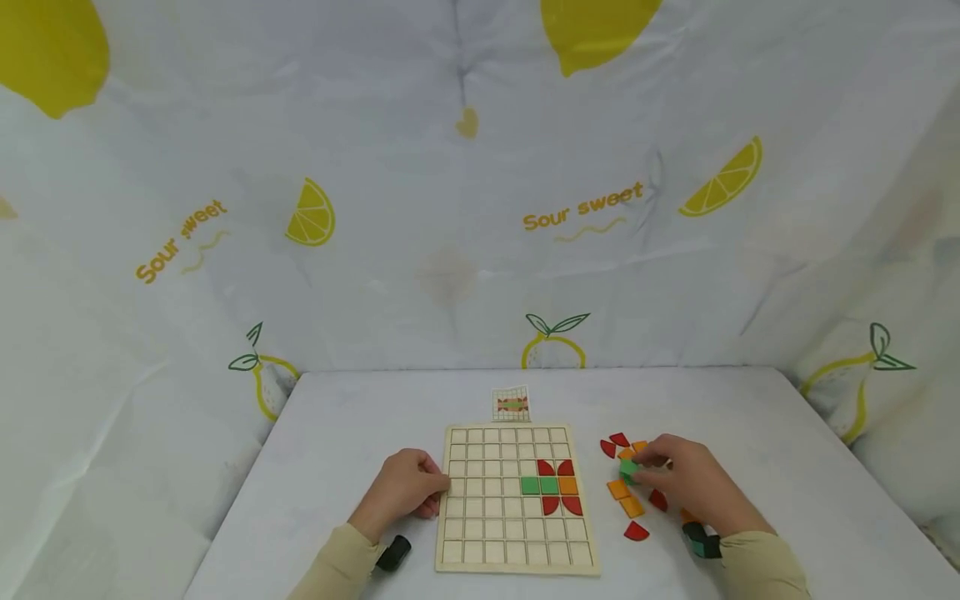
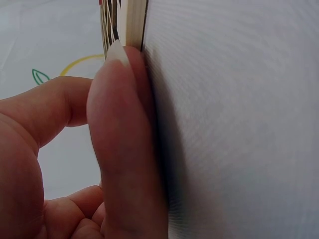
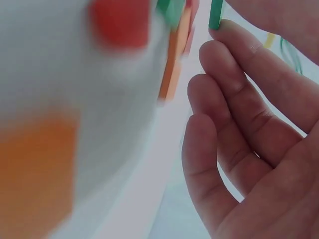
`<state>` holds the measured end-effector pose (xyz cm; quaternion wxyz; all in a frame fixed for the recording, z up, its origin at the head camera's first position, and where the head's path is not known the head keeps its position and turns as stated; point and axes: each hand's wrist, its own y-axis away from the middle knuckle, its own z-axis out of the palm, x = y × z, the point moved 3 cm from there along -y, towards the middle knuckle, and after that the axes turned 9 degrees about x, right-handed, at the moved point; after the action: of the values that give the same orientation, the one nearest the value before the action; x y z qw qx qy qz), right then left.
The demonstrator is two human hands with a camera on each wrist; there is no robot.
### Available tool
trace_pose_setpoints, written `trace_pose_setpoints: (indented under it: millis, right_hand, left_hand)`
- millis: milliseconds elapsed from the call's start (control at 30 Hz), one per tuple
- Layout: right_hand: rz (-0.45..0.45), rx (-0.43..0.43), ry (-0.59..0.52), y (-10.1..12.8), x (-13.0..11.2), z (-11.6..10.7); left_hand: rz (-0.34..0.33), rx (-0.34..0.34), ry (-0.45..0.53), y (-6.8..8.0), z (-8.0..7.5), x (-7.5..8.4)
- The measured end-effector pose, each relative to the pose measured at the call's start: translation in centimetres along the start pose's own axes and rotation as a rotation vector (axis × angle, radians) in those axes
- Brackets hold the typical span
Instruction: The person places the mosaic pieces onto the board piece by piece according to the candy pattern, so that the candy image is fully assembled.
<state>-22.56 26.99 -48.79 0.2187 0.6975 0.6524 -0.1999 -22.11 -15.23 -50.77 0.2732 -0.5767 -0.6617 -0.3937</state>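
My left hand (image 1: 407, 485) grips the left edge of a pale wooden grid board (image 1: 480, 527); in the left wrist view its fingertips are at the board's side edge (image 2: 132, 25). Over the loose pieces right of the board, my right hand (image 1: 692, 477) pinches a green square tile (image 3: 216, 14) between thumb and index finger. Another green piece (image 3: 172, 12) lies on the table beneath. On the board, two green squares (image 1: 531, 486) and an orange square (image 1: 567, 486) form a row, with red quarter-circle pieces (image 1: 572, 506) above and below it.
A small pattern card (image 1: 512, 414) touches the board's far edge. Orange squares (image 1: 632, 506) and red quarter-circles (image 1: 637, 532) lie scattered right of the board. A black object (image 1: 394, 552) is by my left wrist, and a dark band (image 1: 701, 542) by my right. White printed cloth hangs behind.
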Motion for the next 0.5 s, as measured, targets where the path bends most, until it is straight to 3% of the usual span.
trace_pose_setpoints:
  millis: [267,500]
  right_hand:
    - [-0.157,0.006,-0.041,-0.6,-5.3,2.8]
    - [-0.311,-0.049,-0.036,-0.5,-9.1,5.5]
  left_hand:
    - [-0.007,0.001,0.002,-0.2,-0.2,0.0]
    - [0.0,-0.007,0.004,-0.2,0.0,-0.1]
